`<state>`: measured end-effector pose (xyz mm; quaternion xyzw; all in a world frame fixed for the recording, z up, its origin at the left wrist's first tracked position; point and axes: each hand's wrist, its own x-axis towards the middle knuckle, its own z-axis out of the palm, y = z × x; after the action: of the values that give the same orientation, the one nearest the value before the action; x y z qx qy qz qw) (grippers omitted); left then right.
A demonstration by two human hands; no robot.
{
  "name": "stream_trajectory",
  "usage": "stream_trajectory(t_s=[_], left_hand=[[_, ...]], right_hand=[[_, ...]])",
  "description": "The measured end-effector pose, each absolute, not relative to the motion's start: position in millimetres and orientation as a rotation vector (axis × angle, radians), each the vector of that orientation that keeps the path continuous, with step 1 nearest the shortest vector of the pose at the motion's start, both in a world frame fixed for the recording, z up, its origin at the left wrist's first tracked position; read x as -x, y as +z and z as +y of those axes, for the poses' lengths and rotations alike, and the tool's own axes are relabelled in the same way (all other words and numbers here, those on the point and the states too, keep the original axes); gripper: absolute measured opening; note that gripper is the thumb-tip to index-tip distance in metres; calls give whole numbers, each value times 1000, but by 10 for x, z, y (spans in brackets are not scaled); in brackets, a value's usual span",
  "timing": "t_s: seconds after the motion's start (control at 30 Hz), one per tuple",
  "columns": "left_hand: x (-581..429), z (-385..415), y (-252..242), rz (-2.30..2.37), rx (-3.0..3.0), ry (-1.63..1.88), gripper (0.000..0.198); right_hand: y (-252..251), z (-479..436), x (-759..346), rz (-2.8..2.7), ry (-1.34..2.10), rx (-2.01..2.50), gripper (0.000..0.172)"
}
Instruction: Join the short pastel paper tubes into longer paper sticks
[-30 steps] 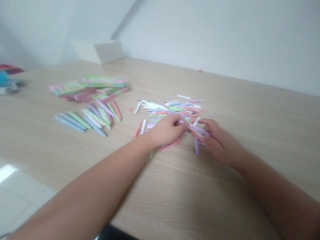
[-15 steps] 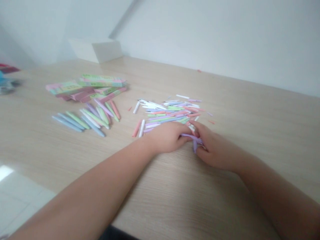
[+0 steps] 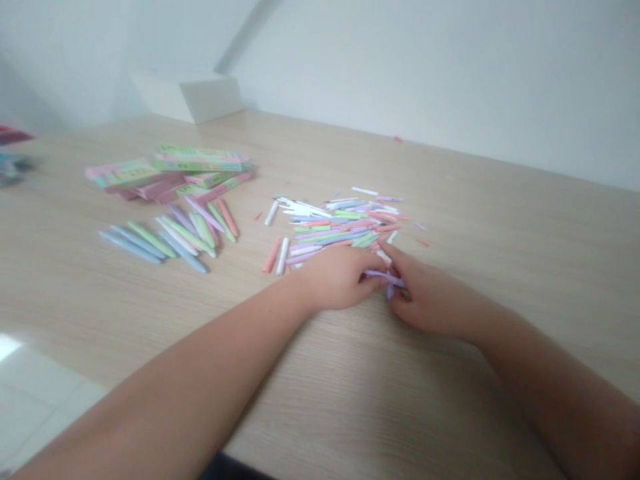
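Observation:
My left hand (image 3: pixel 345 277) is closed in a pinch on one end of a slim purple pen part (image 3: pixel 376 273). My right hand (image 3: pixel 425 293) meets it from the right, its thumb and fingers closed around a second purple pen part (image 3: pixel 391 292) that points down between them. The two purple parts cross or touch between my fingertips; the exact join is blurred. Just beyond both hands spreads a pile of loose pen parts (image 3: pixel 340 223) in white, purple, green, blue and coral. My left hand hides its near edge.
Left of the pile, a coral tube (image 3: pixel 272 256) and a white tube (image 3: pixel 283 256) lie side by side. Several thick pastel pens (image 3: pixel 150 240) rest farther left, with printed pink and green boxes (image 3: pixel 200 160) stacked behind. A white box (image 3: pixel 210 99) stands against the wall.
Both hands stay at nearly the same place, and the lower purple part shows less between my right fingers. The whole view has shifted slightly.

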<state>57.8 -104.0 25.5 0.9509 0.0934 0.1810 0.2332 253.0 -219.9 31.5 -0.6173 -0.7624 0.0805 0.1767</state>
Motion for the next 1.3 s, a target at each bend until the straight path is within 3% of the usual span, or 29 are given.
stream_trajectory(t_s=[0.63, 0.7, 0.83, 0.87, 1.13, 1.3], left_hand=[[-657, -1140, 253, 300, -2813, 411, 27], [-648, -1139, 255, 338, -2786, 417, 29], [-588, -1076, 278, 376, -2716, 496, 36], [-573, -1055, 282, 375, -2696, 509, 39], [-572, -981, 274, 394, -2731, 417, 44], [-632, -1015, 248, 442, -2860, 326, 39]], right_hand=[[311, -2206, -2348, -2178, 285, 1713, 96], [337, -2192, -2366, -2195, 211, 1671, 85], [368, -2169, -2535, -2262, 24, 1738, 32], [368, -2172, -2589, -2287, -14, 1769, 26], [372, -2191, -2702, -2314, -66, 1824, 34], [402, -2162, -2652, -2119, 544, 1847, 39]])
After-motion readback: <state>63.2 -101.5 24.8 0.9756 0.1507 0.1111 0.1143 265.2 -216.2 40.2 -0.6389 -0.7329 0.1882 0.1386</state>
